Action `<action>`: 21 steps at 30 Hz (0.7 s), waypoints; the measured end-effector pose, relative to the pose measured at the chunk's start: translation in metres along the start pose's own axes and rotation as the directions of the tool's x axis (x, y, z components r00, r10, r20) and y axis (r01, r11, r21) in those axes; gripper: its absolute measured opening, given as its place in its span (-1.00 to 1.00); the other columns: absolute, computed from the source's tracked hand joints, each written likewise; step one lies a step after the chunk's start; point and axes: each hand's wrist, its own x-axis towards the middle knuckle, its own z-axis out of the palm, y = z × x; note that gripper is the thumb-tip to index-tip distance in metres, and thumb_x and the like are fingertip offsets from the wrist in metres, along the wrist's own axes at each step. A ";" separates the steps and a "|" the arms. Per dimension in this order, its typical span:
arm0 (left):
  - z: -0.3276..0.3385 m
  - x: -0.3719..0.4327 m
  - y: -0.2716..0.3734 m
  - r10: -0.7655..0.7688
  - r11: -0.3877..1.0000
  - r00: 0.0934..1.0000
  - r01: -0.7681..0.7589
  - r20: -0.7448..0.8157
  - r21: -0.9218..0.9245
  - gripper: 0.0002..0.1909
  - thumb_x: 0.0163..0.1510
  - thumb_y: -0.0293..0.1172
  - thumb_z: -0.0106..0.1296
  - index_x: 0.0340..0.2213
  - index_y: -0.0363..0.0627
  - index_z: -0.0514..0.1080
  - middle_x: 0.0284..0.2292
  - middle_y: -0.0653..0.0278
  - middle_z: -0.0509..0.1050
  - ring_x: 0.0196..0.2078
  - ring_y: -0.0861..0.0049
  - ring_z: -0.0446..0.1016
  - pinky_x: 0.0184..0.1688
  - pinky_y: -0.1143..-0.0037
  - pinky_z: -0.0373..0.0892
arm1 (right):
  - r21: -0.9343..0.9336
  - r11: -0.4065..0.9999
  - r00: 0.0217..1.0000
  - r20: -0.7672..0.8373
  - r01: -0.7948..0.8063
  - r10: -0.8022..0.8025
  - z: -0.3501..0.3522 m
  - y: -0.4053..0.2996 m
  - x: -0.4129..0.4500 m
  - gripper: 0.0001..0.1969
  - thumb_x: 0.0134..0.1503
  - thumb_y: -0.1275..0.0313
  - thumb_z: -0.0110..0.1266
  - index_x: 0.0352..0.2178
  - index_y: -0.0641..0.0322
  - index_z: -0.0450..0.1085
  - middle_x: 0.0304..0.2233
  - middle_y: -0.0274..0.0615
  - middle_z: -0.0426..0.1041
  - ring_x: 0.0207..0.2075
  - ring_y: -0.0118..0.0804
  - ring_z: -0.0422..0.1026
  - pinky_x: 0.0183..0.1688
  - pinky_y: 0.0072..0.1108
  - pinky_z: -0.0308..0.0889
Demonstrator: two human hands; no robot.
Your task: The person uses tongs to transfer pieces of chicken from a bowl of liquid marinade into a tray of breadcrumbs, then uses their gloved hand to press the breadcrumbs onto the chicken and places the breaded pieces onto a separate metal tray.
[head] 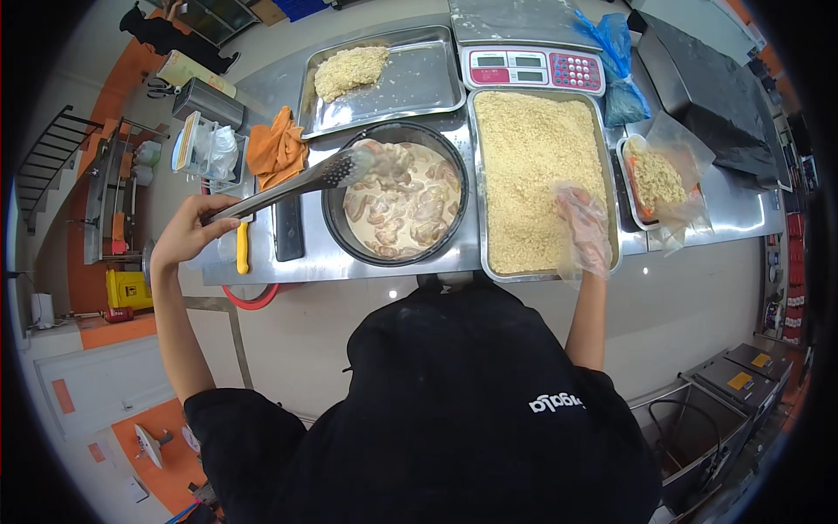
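Note:
My left hand (196, 226) is closed around the handle end of a pair of metal tongs (281, 190). Their perforated head reaches over a black round tub (329, 226) and rests against a piece of raw meat (386, 164). More pale meat pieces (425, 219) lie in the milky liquid. In a clear plastic glove, my right hand (582, 226) lies on the right side of a metal tray (485, 252) full of yellowish crumbs (537, 157); whether its fingers hold any crumbs is hidden. Behind the tub, a crumb-coated piece (350, 71) sits in another metal tray (419, 78).
A digital scale (533, 69) stands behind the crumb tray. To the right are a small crumb container (655, 180) and a blue plastic bag (622, 92). An orange cloth (278, 147), a yellow-handled utensil (243, 249) and a wire rack (209, 154) lie left. Another person (177, 39) stands far left.

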 end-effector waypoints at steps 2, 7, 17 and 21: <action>-0.002 -0.001 -0.008 -0.026 1.000 0.998 0.026 0.049 0.001 -0.65 0.04 -0.42 0.25 -0.16 -0.38 0.52 -0.45 0.31 0.53 -0.43 0.71 0.33 -0.35 0.60 0.28 | -0.031 0.997 0.996 0.050 -0.068 0.070 -0.009 -0.004 -0.001 -0.52 0.17 0.17 0.20 0.02 0.27 0.38 -0.14 -0.15 0.49 -0.15 -0.32 0.48 -0.10 -0.52 0.38; 0.009 0.001 -0.031 -0.005 1.000 0.999 0.006 0.054 -0.021 -0.65 0.03 -0.45 0.24 -0.14 -0.37 0.52 -0.39 0.30 0.53 -0.35 0.73 0.34 -0.30 0.61 0.29 | -0.143 0.982 0.988 0.071 -0.126 0.137 -0.014 -0.002 -0.003 -0.41 0.15 0.17 0.23 0.11 0.29 0.31 -0.05 -0.13 0.47 -0.10 -0.37 0.48 -0.03 -0.53 0.42; -0.006 0.000 -0.054 -0.031 0.991 1.000 0.031 0.001 -0.132 -0.66 0.06 -0.49 0.23 -0.11 -0.36 0.50 -0.40 0.44 0.47 -0.42 0.78 0.29 -0.40 0.69 0.22 | -0.086 0.990 0.990 -0.092 -0.111 0.104 -0.030 0.047 -0.005 -0.48 0.19 0.06 0.13 0.07 0.14 0.38 0.01 -0.15 0.47 0.15 -0.19 0.35 0.13 -0.43 0.29; -0.007 0.018 -0.041 0.034 0.985 0.997 -0.045 -0.067 -0.166 -0.66 0.06 -0.49 0.24 -0.11 -0.33 0.49 -0.41 0.46 0.44 -0.46 0.80 0.26 -0.43 0.70 0.19 | 0.105 0.986 0.987 -0.084 -0.129 0.139 -0.043 0.041 -0.011 -0.50 0.18 0.23 0.21 0.08 0.25 0.34 -0.02 -0.17 0.47 0.01 -0.31 0.46 -0.02 -0.51 0.39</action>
